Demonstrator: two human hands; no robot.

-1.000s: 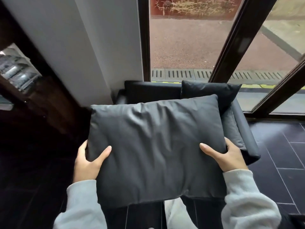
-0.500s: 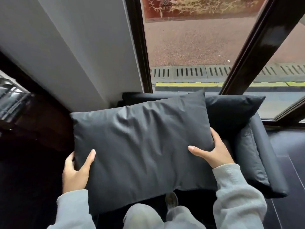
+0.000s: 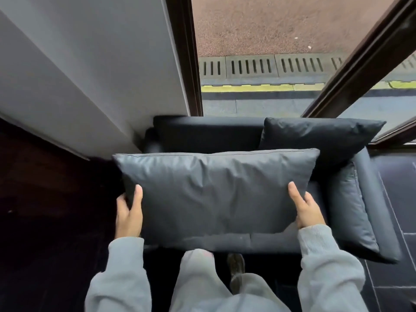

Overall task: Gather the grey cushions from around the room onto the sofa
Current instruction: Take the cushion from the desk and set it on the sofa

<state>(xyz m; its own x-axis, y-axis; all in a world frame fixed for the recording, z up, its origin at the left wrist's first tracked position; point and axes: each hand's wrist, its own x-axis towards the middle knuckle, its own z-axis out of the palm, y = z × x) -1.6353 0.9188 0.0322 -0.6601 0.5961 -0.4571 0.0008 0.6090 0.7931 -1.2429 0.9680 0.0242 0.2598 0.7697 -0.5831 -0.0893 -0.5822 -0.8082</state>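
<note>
I hold a large grey cushion (image 3: 213,192) flat over the seat of the dark sofa (image 3: 209,134). My left hand (image 3: 128,216) grips its left edge and my right hand (image 3: 306,208) grips its right edge, thumbs on top. A second grey cushion (image 3: 319,140) leans against the sofa's backrest at the right. A third cushion (image 3: 351,210) lies along the right armrest. The held cushion hides most of the seat.
A grey wall (image 3: 90,75) meets the sofa's left end. Behind the sofa stand dark-framed windows (image 3: 186,57) with pavement and a drain outside. Dark tiled floor (image 3: 400,199) lies to the right, dark flooring to the left. My legs and a shoe (image 3: 235,270) are below.
I have stepped closer to the sofa and lowered the cushion over the seat. It has tipped flatter, and my view has tilted down.
</note>
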